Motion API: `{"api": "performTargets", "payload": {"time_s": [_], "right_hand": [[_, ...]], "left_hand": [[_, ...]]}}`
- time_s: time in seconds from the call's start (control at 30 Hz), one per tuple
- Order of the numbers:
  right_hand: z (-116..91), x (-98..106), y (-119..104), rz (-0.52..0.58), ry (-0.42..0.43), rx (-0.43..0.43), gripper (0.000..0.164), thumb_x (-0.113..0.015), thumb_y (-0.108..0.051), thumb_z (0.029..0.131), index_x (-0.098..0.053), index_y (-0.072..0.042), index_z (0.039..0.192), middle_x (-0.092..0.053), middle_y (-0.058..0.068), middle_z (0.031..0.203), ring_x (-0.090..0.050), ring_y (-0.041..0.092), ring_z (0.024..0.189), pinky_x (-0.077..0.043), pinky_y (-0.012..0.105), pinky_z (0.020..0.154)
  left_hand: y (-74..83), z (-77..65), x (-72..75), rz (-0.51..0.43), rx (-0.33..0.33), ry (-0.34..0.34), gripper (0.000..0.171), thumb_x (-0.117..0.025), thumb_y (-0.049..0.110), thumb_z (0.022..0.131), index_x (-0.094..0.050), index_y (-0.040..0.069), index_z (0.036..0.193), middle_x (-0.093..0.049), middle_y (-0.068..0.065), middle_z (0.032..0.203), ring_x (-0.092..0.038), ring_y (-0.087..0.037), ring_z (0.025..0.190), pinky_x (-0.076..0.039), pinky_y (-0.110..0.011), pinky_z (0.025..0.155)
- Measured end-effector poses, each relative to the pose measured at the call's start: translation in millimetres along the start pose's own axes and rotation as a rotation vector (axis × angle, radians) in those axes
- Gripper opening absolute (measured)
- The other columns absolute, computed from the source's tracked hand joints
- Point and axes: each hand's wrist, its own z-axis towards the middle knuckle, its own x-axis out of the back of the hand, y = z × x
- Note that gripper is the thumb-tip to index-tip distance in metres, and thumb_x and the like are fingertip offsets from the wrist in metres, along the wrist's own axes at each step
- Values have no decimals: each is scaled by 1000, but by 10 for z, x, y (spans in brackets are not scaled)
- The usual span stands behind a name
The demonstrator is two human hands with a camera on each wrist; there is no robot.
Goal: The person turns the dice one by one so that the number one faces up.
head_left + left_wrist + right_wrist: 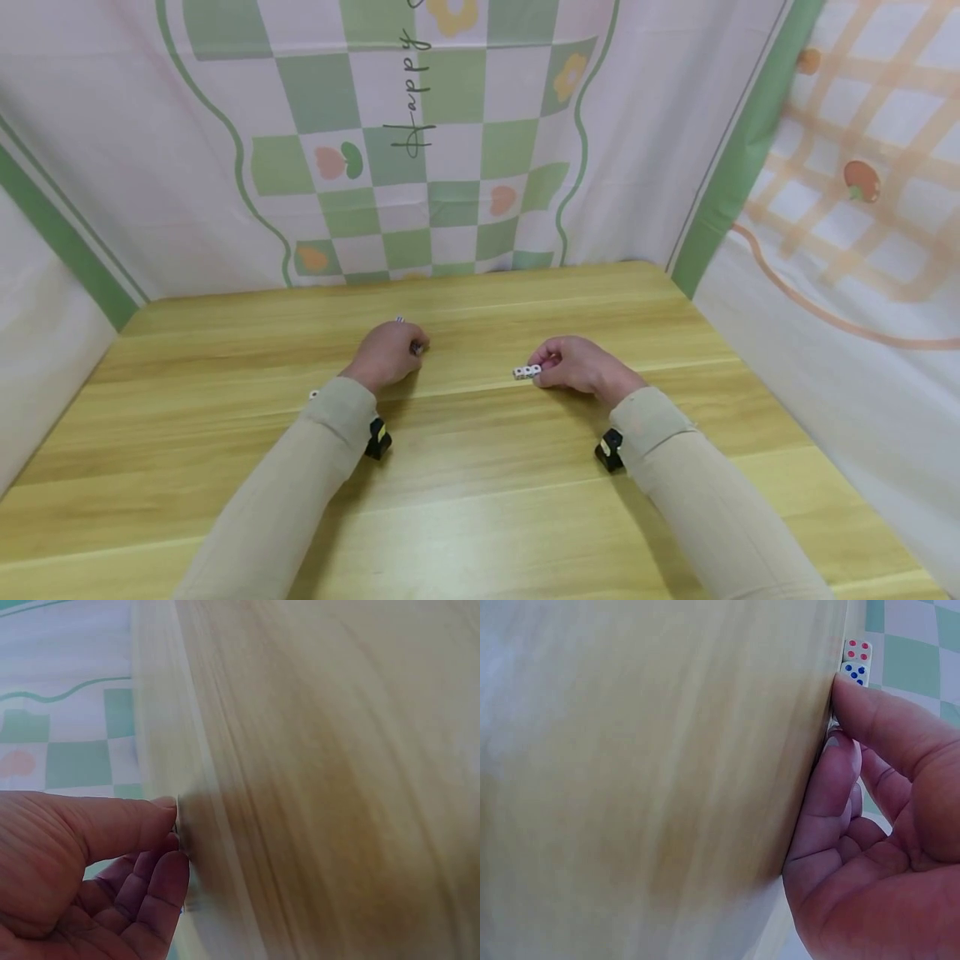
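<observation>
A short row of white dice (527, 372) lies on the wooden table, dark spots on top. My right hand (577, 365) pinches its right end between thumb and fingers; in the right wrist view, dice (856, 663) with red and blue spots show beyond the thumb. To the left, my left hand (386, 352) rests low at the table with thumb and fingertips together around a small die (417, 347), mostly hidden by the fingers. Another die (400, 319) shows just past the left knuckles. One more die (314, 394) peeks out left of the left sleeve.
The wooden table (480, 500) reaches back to a hanging cloth (390, 167) with green and white checks. A second patterned cloth (847, 233) hangs along the right side. Small black wrist cameras (378, 439) sit under both cuffs.
</observation>
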Motion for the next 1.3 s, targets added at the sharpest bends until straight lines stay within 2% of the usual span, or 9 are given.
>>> {"api": "performTargets", "payload": {"time_s": [0.23,0.63,1.03,1.3], "right_hand": [[-10,2,-6,1,-6,13,24,-77,-7,92,-70,0,114,-63,4,92,-52,15,79,-45,26,71],[-1,-4,7,-7,-6,12,24,-77,-7,91,-70,-1,113,-63,4,92,-53,14,78,-45,25,69],[-3,-5,2,-11,-3,12,24,-77,-7,91,-70,-1,114,-64,4,92,-53,15,79,-45,25,69],[15,5,20,-14,-2,11,23,-77,-7,92,-70,-2,113,-63,4,91,-53,16,79,-45,26,71]], "left_hand": [[-1,-18,-4,-11,13,4,25,-71,6,96,-76,8,120,-74,-10,124,-65,-30,122,-50,-47,107],[-4,-15,-47,-52,56,-16,17,-73,9,96,-77,10,113,-74,-6,113,-66,-24,107,-52,-42,100],[-15,-49,-67,-55,34,-2,11,-73,11,97,-77,10,108,-74,-5,110,-66,-22,105,-53,-42,97],[17,-100,-61,-112,32,5,15,-71,16,99,-77,11,113,-73,-4,114,-65,-21,106,-54,-42,95]]}}
